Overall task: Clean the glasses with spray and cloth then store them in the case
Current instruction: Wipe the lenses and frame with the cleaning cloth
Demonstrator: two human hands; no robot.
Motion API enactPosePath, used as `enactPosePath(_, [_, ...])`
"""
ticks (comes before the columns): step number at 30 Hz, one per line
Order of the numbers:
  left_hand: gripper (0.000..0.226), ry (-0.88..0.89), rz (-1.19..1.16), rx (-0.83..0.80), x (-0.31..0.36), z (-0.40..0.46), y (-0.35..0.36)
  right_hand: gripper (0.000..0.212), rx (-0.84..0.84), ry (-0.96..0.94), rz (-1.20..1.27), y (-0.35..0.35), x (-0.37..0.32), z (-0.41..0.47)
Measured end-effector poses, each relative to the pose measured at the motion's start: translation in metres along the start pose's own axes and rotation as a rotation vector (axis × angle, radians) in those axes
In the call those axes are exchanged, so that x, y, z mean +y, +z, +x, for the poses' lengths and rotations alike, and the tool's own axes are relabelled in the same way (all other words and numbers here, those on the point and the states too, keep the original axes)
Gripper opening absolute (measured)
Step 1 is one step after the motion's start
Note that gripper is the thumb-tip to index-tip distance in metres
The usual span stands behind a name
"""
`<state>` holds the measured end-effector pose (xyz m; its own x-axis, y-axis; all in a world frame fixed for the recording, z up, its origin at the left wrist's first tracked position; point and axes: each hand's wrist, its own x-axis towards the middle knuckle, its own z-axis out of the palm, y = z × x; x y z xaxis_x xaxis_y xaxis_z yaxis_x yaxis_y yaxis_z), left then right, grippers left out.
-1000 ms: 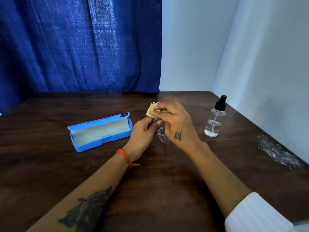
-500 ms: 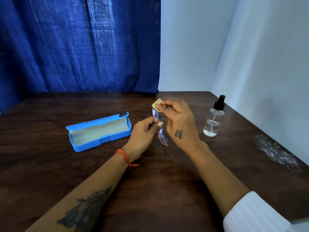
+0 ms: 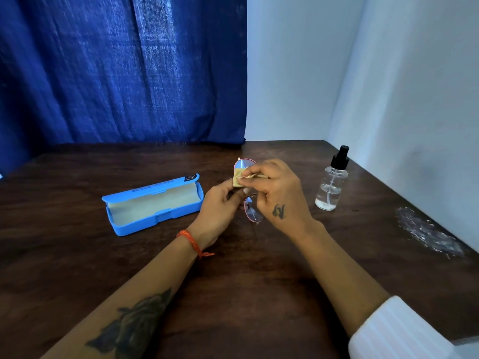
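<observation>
Glasses are held off the table between 2 hands, with 1 lens above the fingers and 1 below.

Risks, as judged:
- The left hand grips the frame near its middle with curled fingers; the exact contact is hidden behind the hand. If that grip is light, wiping pressure could twist the thin frame or let it slip onto the table.
- The cloth is small and bunched. A bare fingertip could stray past its edge and smear the lens.
- The right hand works just beside the spray bottle; a wide elbow swing could topple it.

Position relative to the fingers:
- Right-hand fingers pinch the cloth against the lower edge of the upper lens, which rises beyond the fingertips.
- The lower lens hangs below the knuckles, between the 2 wrists.
- The case lies open, apart from the left fingers, on their outer side.
</observation>
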<state>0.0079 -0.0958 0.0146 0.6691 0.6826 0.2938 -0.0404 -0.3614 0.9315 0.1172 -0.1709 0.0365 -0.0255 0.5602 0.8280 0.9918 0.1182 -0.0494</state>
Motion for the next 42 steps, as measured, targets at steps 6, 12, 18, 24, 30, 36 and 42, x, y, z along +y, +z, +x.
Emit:
enactPosePath(6, [0.018,0.006,0.025,-0.007,-0.001,0.000,0.001,0.037,0.056,0.069,-0.068,-0.005,0.003,0.005])
enactPosePath(12, [0.019,-0.010,-0.035,0.021,0.002,0.000,0.000,0.034,0.077,0.140,-0.014,-0.009,0.002,-0.002])
enactPosePath(18, [0.019,0.008,-0.057,0.000,0.003,-0.001,0.001,0.033,0.067,0.144,-0.005,-0.006,-0.004,0.002])
enactPosePath(24, [0.017,0.017,-0.065,-0.011,0.001,0.000,-0.001,0.030,-0.011,0.037,0.033,0.000,-0.004,0.000])
enactPosePath(30, [0.020,0.009,-0.027,-0.035,0.000,0.001,0.000,0.028,0.014,0.078,0.096,-0.007,0.003,0.002])
enactPosePath(36, [0.013,0.027,-0.061,-0.024,0.000,0.001,0.002,0.030,0.247,0.239,0.036,-0.014,0.014,0.002])
enactPosePath(42, [0.014,0.013,-0.059,-0.049,0.002,-0.002,0.002,0.036,-0.003,-0.046,-0.073,-0.004,-0.001,-0.001])
